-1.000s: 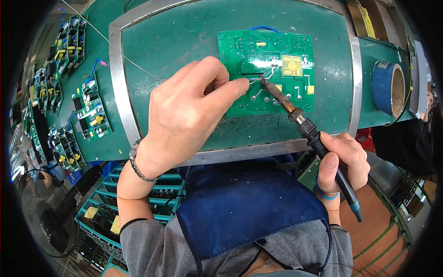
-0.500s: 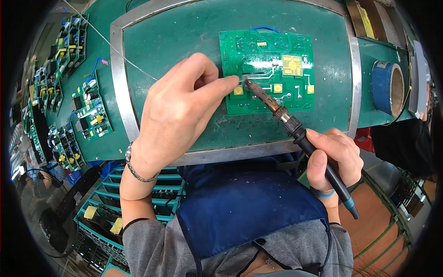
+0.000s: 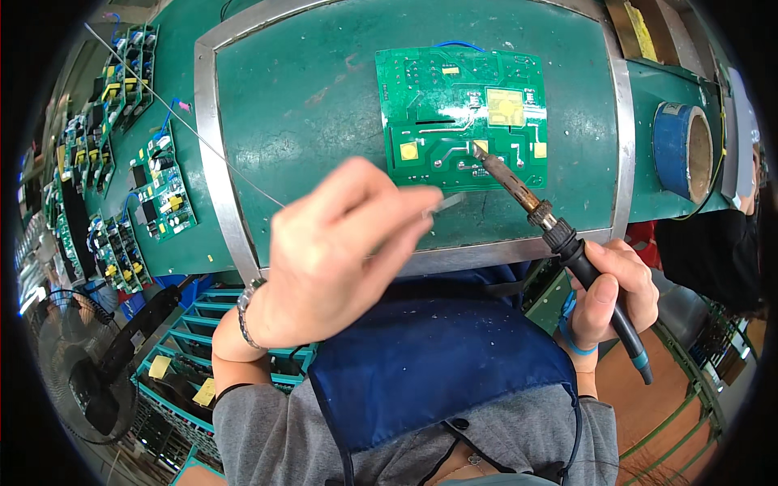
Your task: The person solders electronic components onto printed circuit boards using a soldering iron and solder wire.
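A green circuit board (image 3: 438, 97) lies on the green work mat, its soldered face up, with yellow squares and silvery joints on it. My right hand (image 3: 620, 292) is closed round the dark handle of a soldering iron (image 3: 579, 257). The iron's tip is at the small yellow square near the board's lower middle; whether it touches cannot be told. My left hand (image 3: 332, 251) is below and left of the board, fingers pinched on a thin solder wire (image 3: 194, 130). The wire runs in from the upper left, and a blurred silvery end shows past the fingertips.
A metal frame (image 3: 217, 162) borders the mat. Several populated boards (image 3: 166, 194) stand at the left. On the right is a blue-sided roll (image 3: 677, 154), with a metal tray (image 3: 648, 36) behind it. A fan (image 3: 89, 381) and a teal rack (image 3: 182, 324) are at the lower left.
My left hand has pulled back toward me, off the board, with the solder wire. The iron's tip has moved right along the board, and the board has shifted slightly left and away.
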`<control>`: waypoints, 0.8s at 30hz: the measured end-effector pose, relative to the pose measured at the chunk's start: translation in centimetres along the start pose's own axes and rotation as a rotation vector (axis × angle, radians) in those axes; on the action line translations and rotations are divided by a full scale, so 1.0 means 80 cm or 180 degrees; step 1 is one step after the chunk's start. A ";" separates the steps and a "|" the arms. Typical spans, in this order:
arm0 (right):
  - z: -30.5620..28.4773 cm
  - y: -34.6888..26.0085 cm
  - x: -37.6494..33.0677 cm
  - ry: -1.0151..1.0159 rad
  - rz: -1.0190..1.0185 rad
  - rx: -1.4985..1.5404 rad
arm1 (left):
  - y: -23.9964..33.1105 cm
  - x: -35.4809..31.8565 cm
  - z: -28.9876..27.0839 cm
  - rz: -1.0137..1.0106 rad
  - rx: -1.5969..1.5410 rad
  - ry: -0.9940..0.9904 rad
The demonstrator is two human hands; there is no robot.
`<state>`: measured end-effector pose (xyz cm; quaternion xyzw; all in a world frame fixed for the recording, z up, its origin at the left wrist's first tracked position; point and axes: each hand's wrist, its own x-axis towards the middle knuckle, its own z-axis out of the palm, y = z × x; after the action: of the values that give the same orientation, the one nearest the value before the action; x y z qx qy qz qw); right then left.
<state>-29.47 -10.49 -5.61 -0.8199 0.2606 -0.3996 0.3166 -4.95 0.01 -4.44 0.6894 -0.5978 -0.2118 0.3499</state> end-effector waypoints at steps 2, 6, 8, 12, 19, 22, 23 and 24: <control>0.000 0.003 -0.004 -0.0028 0.0078 0.0011 | -0.007 0.009 0.005 0.0068 0.0171 0.0175; 0.002 0.000 -0.005 -0.0088 0.0274 0.0013 | -0.020 0.020 0.017 0.0204 0.0307 0.0323; 0.005 0.003 -0.004 -0.0174 0.0220 0.0046 | -0.024 0.019 0.021 0.0207 0.0261 0.0282; 0.008 0.004 -0.001 -0.0218 0.0135 0.0048 | -0.028 0.020 0.025 0.0272 0.0231 0.0295; 0.016 0.004 0.004 -0.0322 -0.0024 0.0127 | -0.031 0.016 0.024 0.0193 0.0226 0.0381; 0.020 0.003 0.004 -0.0321 -0.0084 0.0185 | -0.029 0.014 0.016 0.0178 0.0336 0.0307; 0.020 0.003 0.004 -0.0336 -0.0094 0.0220 | -0.029 0.012 0.015 0.0176 0.0335 0.0307; 0.021 0.004 0.004 -0.0338 -0.0093 0.0220 | -0.029 0.010 0.014 0.0134 0.0320 0.0299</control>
<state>-27.96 -10.42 -6.46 -0.8322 0.2175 -0.3690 0.3522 -4.04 -0.93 -6.79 0.7025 -0.6051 -0.1415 0.3469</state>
